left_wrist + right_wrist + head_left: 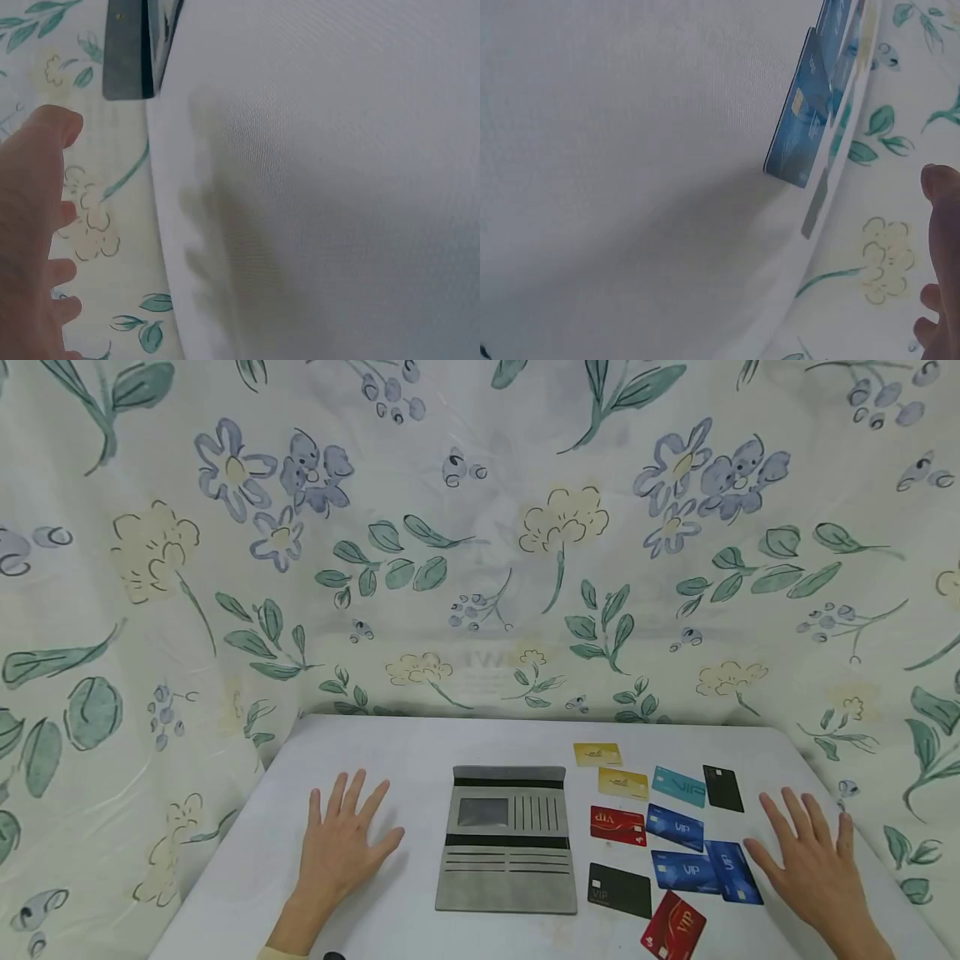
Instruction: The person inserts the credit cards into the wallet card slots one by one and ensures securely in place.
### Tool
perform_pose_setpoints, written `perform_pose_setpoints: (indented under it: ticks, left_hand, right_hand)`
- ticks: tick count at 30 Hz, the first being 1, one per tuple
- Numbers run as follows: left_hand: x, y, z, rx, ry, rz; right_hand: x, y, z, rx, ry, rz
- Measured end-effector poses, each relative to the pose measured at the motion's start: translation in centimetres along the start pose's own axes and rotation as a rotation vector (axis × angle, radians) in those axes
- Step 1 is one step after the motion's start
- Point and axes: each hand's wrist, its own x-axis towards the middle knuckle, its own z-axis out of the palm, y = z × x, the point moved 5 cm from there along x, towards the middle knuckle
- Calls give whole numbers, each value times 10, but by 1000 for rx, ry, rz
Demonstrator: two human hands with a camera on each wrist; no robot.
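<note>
A grey card wallet [506, 881] lies unfolded on the white table, with rows of slots and a dark clear window. To its right several bank-style cards are spread: yellow cards [622, 783], a teal card [678, 786], blue cards [684, 872], red cards [618, 826] and black cards [619, 890]. Left of the wallet my left hand [341, 843] hovers with spread fingers, holding nothing. Beyond the cards on the right, my right hand [813, 860] is likewise spread and holds nothing. Its thumb is nearest the upright blue card [734, 872].
A floral curtain [480, 568] hangs behind and along both sides of the white table [420, 752]. A small dark object [334, 956] shows at the bottom edge near my left wrist.
</note>
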Motion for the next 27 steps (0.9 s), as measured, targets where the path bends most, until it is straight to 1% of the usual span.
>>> perform_pose_setpoints:
  ticks: [8,15,18,24,27]
  left_hand:
    - [-4,-3,6,-97,-167,-68]
    - [-11,-6,13,-123,-241,-94]
    - [-14,-7,16,-139,-285,-115]
    - [-18,-4,21,-219,-389,-154]
    - [-18,2,22,-265,-420,-156]
  right_hand:
    - [5,-9,3,20,-18,3]
    - [10,-19,4,45,-5,-18]
    - [12,-24,3,68,11,-36]
    - [18,-37,4,86,42,-69]
    - [20,-43,5,84,56,-81]
